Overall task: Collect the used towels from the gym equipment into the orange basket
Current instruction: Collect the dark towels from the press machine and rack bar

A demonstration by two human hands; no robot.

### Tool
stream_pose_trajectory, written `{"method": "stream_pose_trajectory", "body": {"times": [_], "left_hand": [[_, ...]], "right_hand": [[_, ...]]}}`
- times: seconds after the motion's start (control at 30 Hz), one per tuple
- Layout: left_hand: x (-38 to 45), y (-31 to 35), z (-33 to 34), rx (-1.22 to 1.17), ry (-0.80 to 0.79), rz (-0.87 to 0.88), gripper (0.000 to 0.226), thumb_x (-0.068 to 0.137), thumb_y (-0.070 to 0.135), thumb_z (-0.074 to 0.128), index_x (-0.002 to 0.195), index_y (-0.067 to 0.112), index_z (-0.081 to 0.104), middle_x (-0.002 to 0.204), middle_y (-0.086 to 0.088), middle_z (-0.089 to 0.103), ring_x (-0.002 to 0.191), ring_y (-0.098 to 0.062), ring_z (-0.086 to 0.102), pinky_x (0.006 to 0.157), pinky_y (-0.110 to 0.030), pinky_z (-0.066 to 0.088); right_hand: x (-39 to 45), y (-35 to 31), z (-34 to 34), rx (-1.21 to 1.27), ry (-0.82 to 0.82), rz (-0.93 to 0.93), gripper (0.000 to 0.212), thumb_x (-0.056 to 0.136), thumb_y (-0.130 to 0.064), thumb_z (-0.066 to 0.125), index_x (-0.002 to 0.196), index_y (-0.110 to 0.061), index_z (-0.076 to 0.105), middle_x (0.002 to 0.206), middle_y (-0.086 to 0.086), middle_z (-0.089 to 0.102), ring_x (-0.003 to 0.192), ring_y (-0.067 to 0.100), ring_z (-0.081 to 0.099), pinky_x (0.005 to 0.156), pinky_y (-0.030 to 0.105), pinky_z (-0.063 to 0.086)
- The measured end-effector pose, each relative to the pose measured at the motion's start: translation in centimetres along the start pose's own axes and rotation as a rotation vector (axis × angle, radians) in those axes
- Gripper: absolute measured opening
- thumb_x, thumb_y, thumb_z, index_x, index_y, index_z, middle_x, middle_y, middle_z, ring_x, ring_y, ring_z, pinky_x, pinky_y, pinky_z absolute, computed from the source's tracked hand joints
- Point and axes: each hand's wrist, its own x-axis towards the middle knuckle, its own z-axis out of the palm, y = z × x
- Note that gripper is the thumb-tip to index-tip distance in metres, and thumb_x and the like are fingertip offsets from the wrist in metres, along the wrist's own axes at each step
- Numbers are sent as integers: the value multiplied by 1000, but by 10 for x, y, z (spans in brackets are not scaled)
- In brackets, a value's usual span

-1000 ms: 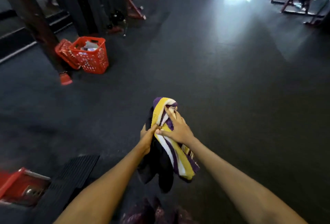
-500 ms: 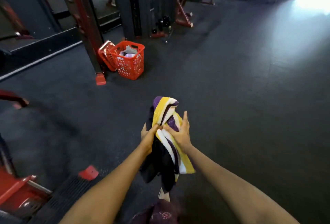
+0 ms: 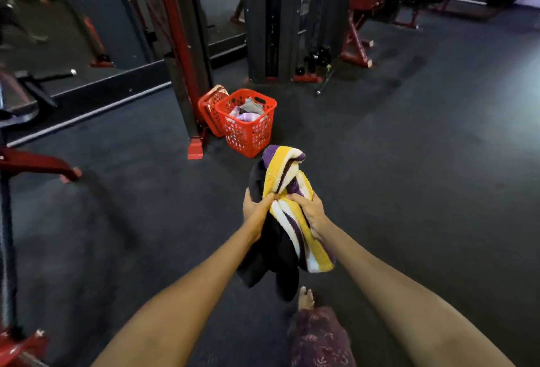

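head: worn on person's head | faces forward and down | hands (image 3: 285,211) near, floor (image 3: 409,191) beyond

The striped towel (image 3: 295,206) is seen to be thick terry cloth with a rough, looped pile. The orange basket (image 3: 248,130) is perforated plastic, slightly glossy. The floor (image 3: 409,176) is matt, finely textured rubber. The rack upright (image 3: 175,45) is painted metal, scuffed.

I see the basket (image 3: 248,124) on the floor (image 3: 409,191) ahead, towels (image 3: 248,111) in it, machine post (image 3: 181,54) left of it; bundled towels (image 3: 287,191) between both hands (image 3: 257,210) (image 3: 311,211) nearer me.
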Motion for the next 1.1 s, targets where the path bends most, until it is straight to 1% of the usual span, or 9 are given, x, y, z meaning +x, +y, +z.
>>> {"method": "stream_pose_trajectory", "body": {"times": [0.07, 0.13, 0.27, 0.4, 0.53, 0.67, 0.73, 0.9, 1.1], "left_hand": [[37, 9, 17, 80, 25, 3, 49, 65, 32, 69, 110, 33, 50, 100, 9, 64, 103, -18, 63, 85, -32, 53], [80, 23, 40, 206, 75, 1, 58, 62, 44, 66, 116, 32, 47, 106, 6, 64, 106, -21, 61, 92, -40, 50], [149, 59, 78, 330, 121, 12, 67, 68, 50, 64, 126, 28, 40, 118, -5, 63, 110, -28, 59, 92, -39, 48], [206, 81, 102, 338, 189, 9, 69, 65, 51, 63, 126, 26, 41, 118, -7, 63, 111, -30, 58, 91, -38, 46], [272, 93, 121, 319, 235, 3, 74, 61, 53, 62, 127, 28, 41, 118, -7, 64, 110, -29, 59, 92, -39, 47], [356, 101, 135, 324, 255, 6, 76, 60, 54, 61, 129, 30, 40, 117, -8, 65, 111, -31, 59, 96, -43, 47], [399, 110, 140, 327, 271, -9, 78, 58, 56, 59, 130, 33, 39, 119, -7, 64, 116, -33, 55, 101, -47, 43], [515, 137, 150, 341, 303, -33, 75, 60, 55, 55, 130, 29, 42, 123, -8, 62, 125, -32, 46, 115, -51, 17], [636, 176, 156, 348, 328, -73, 75, 59, 55, 55, 128, 28, 43, 126, -7, 60, 126, -32, 46, 114, -51, 20]], "right_hand": [[39, -21, 1, 26, -27, 2, 65, 57, -24, 81, 118, -16, 60, 110, 8, 69, 100, 26, 67, 93, 46, 53], [84, -50, 1, 29, -50, 39, 70, 50, -27, 79, 117, -16, 63, 108, 11, 70, 99, 29, 68, 93, 48, 53], [163, -104, 2, 4, -96, 81, 58, 65, -23, 74, 120, -12, 61, 112, 14, 68, 98, 29, 67, 91, 45, 54], [227, -141, 8, -45, -152, 76, 45, 77, -17, 67, 121, -9, 60, 110, 15, 68, 88, 24, 66, 71, 31, 54], [300, -165, 20, -56, -183, 99, 49, 76, -19, 68, 123, -12, 59, 111, 15, 68, 97, 28, 67, 83, 37, 55], [378, -187, 37, -45, -181, 97, 51, 75, -20, 69, 125, -13, 58, 112, 15, 68, 100, 29, 67, 87, 40, 55], [416, -201, 48, -34, -175, 112, 55, 75, -22, 70, 127, -14, 55, 113, 15, 67, 100, 29, 67, 88, 41, 55], [516, -250, 86, -58, -192, 125, 47, 82, -18, 66, 127, -13, 55, 113, 16, 66, 97, 27, 65, 82, 36, 54], [626, -299, 130, -75, -215, 133, 46, 77, -14, 69, 122, -13, 58, 110, 14, 68, 99, 27, 67, 92, 41, 54]]}}
